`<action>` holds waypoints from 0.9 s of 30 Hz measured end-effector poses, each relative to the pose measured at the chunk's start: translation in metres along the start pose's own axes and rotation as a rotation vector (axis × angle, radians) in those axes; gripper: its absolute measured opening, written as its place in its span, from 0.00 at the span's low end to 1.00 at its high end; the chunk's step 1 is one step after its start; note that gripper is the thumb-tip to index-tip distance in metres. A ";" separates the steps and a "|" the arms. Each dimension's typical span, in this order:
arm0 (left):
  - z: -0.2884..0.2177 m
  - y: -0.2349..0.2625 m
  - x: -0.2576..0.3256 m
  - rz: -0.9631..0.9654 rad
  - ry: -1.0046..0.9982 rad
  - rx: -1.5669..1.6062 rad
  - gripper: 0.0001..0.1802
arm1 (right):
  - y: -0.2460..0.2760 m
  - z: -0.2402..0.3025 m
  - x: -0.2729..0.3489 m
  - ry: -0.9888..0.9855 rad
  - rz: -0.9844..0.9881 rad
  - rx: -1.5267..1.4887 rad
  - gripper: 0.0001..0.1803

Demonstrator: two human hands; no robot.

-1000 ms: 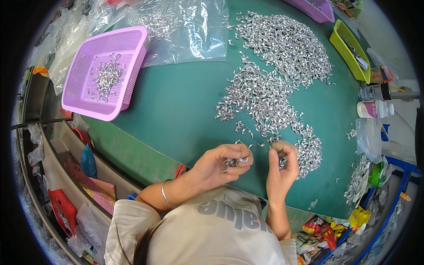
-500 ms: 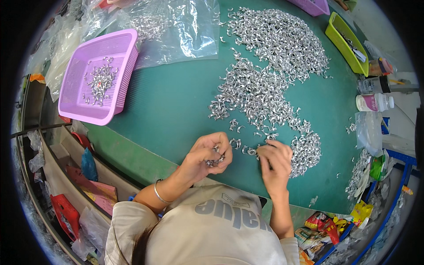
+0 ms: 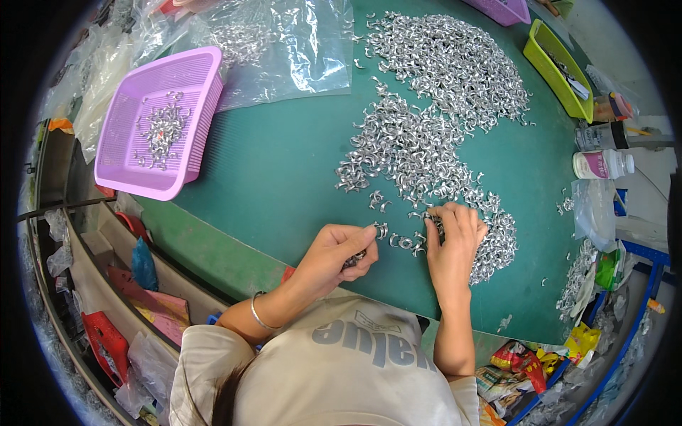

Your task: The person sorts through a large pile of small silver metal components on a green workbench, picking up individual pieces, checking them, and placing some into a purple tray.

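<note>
Small silvery curved metal pieces (image 3: 419, 142) lie in a long heap on the green tabletop (image 3: 277, 156). My left hand (image 3: 339, 254) is closed around several of them, dark between its curled fingers; its thumb and index tip reach a loose piece (image 3: 381, 230) on the table. At the heap's near end, my right hand (image 3: 457, 238) bends its fingers and thumb around a few pieces, partly hidden under the fingers. A short row of loose pieces (image 3: 406, 243) lies between the two hands.
A purple basket (image 3: 195, 160) with some metal pieces stands at the left. Behind it lies a clear plastic bag (image 3: 312, 57) with more pieces. A yellow-green basket (image 3: 575, 99) and a white bottle (image 3: 600, 165) line the right side. Shelving (image 3: 99, 245) stands beside the table's left edge.
My right hand has shifted slightly right and away from me, onto the heap's edge. My left hand has turned, its thumb and index now stretched toward a loose piece.
</note>
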State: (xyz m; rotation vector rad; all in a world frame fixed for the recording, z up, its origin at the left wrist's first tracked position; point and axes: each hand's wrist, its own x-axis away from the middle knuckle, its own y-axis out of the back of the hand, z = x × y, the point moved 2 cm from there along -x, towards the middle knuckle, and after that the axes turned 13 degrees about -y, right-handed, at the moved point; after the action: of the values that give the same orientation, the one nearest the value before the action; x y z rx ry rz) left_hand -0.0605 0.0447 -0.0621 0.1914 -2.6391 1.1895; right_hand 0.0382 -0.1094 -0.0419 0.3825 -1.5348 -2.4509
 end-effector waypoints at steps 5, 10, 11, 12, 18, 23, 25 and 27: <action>0.000 -0.011 -0.002 -0.048 0.008 -0.080 0.12 | 0.007 -0.003 0.004 -0.099 -0.021 -0.341 0.08; 0.000 -0.016 -0.003 -0.071 -0.009 -0.158 0.09 | 0.006 -0.013 0.012 -0.502 0.302 -1.245 0.08; 0.000 -0.016 -0.003 -0.066 -0.025 -0.177 0.09 | 0.008 -0.011 0.013 -0.586 0.401 -1.430 0.09; 0.001 -0.017 -0.003 -0.060 -0.040 -0.196 0.09 | 0.008 -0.009 0.016 -0.605 0.465 -1.522 0.09; -0.005 -0.029 -0.008 0.000 -0.288 -0.478 0.11 | 0.016 0.014 0.036 -0.481 0.406 -1.234 0.09; -0.008 -0.034 -0.005 0.015 -0.325 -0.571 0.08 | 0.024 0.021 0.036 -0.270 0.307 -1.029 0.10; -0.008 -0.034 -0.005 0.016 -0.354 -0.575 0.07 | 0.026 0.026 0.037 -0.345 0.285 -1.093 0.10; -0.010 -0.035 -0.003 0.008 -0.351 -0.548 0.06 | 0.028 0.029 0.038 -0.397 0.285 -1.161 0.10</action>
State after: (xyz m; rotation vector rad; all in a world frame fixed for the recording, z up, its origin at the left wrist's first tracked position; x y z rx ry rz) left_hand -0.0484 0.0288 -0.0311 0.3078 -3.1507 0.4217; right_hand -0.0056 -0.1094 -0.0084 -0.5106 -0.0210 -2.7412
